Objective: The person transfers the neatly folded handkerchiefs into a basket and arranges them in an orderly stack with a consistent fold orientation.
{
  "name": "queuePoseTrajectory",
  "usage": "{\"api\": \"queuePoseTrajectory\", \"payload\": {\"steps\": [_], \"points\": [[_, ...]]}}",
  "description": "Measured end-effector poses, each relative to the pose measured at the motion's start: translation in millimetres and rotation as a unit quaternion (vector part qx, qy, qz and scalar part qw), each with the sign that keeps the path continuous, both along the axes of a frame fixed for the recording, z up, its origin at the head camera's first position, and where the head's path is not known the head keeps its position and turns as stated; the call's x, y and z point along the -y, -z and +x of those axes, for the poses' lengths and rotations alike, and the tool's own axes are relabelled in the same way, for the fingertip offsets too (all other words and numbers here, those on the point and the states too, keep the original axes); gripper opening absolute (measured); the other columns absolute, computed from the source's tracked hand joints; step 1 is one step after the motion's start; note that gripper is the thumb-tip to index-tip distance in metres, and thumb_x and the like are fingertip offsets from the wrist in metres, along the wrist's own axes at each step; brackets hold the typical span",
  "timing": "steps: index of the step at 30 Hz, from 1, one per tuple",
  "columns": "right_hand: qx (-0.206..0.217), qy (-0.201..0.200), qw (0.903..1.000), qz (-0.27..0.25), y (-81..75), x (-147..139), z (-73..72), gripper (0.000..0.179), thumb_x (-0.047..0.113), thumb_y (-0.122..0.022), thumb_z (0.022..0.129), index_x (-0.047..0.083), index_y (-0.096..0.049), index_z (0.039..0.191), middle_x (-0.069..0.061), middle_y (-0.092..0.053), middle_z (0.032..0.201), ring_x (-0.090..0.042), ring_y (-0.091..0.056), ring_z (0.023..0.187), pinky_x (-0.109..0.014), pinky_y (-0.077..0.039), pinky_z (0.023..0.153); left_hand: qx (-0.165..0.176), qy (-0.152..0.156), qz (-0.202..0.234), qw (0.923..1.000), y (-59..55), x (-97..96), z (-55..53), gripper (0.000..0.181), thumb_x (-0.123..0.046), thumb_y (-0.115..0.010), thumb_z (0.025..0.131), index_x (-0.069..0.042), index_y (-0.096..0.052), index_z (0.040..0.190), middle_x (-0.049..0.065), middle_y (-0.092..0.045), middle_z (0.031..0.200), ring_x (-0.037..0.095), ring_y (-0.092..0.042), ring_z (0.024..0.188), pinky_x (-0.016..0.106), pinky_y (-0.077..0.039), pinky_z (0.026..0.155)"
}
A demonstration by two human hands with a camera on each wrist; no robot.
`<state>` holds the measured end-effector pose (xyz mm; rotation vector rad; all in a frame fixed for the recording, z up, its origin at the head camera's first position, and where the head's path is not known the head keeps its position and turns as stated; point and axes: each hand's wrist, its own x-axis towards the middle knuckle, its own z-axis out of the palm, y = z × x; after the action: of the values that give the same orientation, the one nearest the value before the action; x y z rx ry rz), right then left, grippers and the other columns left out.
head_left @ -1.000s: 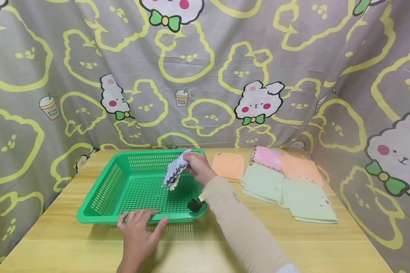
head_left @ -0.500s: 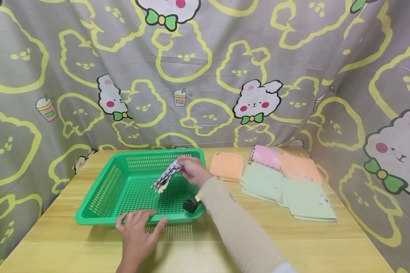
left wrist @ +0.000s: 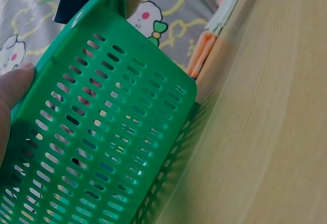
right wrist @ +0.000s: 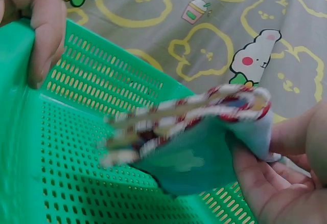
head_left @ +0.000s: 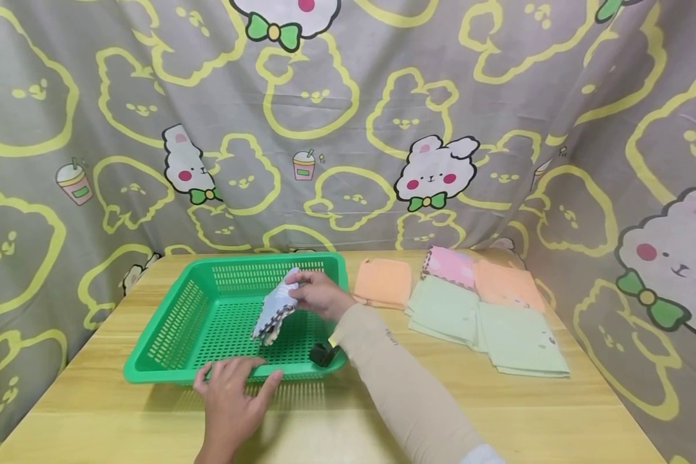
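A light blue folded cloth (head_left: 278, 301) with a checked edging hangs over the inside of the green plastic basket (head_left: 161, 375). My right hand (head_left: 320, 295) pinches it by one end between thumb and fingers. In the right wrist view the cloth (right wrist: 189, 157) shows several folded layers, its free end pointing toward the basket floor. At the near rim, my left hand (head_left: 232, 401) grips the basket, fingers curled over the edge and thumb outside. The left wrist view has the slotted outer wall of the basket (left wrist: 115, 60) with a fingertip at its rim.
Right of the basket lie folded cloths: an orange one (head_left: 384, 283), a pink one (head_left: 449, 265), another orange one (head_left: 507, 285) and pale green ones (head_left: 522, 338). They rest on the wooden table (head_left: 429, 393). A patterned curtain (head_left: 348, 148) stands behind.
The right hand has moved left and slightly down over the basket, still holding the blue cloth, whose blue face has swung away and back into view. The left hand stays at the rim.
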<state>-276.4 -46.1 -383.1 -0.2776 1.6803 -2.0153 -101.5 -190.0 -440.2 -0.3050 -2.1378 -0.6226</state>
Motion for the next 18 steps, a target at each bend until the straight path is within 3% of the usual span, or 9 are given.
{"api": "queuePoseTrajectory", "payload": {"steps": [6,10,13,18], "points": [[-0.027,-0.013,0.9986,0.044,1.1,-1.1,1.2,0.027,-0.015,-0.052,0.091,-0.003,-0.059,0.115,-0.012,-0.057,0.098,-0.02,-0.058,0.086,-0.032,-0.052,0.074,-0.005,0.001,-0.001,1.0,-0.3,-0.3,-0.1,0.061,-0.064,-0.05,0.091,-0.007,-0.068,0.083,0.01,-0.069,0.083,0.029,-0.053,0.082,0.065,-0.017,0.089],[-0.02,-0.011,0.9977,0.065,0.2,-1.6,2.9,0.026,-0.01,-0.056,0.091,-0.004,-0.059,0.116,-0.012,-0.059,0.101,-0.02,-0.059,0.087,-0.031,-0.052,0.073,-0.008,0.003,0.0,1.0,-0.6,-0.8,0.7,0.06,-0.064,-0.051,0.091,-0.007,-0.068,0.083,0.01,-0.068,0.082,0.028,-0.053,0.081,0.066,-0.018,0.088],[-0.002,-0.021,0.997,0.075,-0.7,-1.2,3.8,0.024,-0.001,-0.059,0.093,-0.006,-0.058,0.117,-0.012,-0.062,0.105,-0.021,-0.063,0.091,-0.035,-0.052,0.079,-0.011,0.003,0.002,0.9999,-0.7,-0.7,0.9,0.058,-0.063,-0.052,0.091,-0.008,-0.068,0.083,0.009,-0.069,0.082,0.028,-0.053,0.081,0.066,-0.017,0.088],[0.018,-0.072,0.9917,0.104,-2.1,-1.8,4.2,0.03,0.012,-0.058,0.097,-0.008,-0.058,0.119,-0.017,-0.064,0.113,-0.026,-0.064,0.101,-0.045,-0.047,0.093,-0.011,0.002,0.001,0.9999,-0.5,0.0,0.0,0.057,-0.063,-0.052,0.091,-0.009,-0.068,0.084,0.009,-0.069,0.083,0.028,-0.053,0.081,0.064,-0.017,0.09]]}}
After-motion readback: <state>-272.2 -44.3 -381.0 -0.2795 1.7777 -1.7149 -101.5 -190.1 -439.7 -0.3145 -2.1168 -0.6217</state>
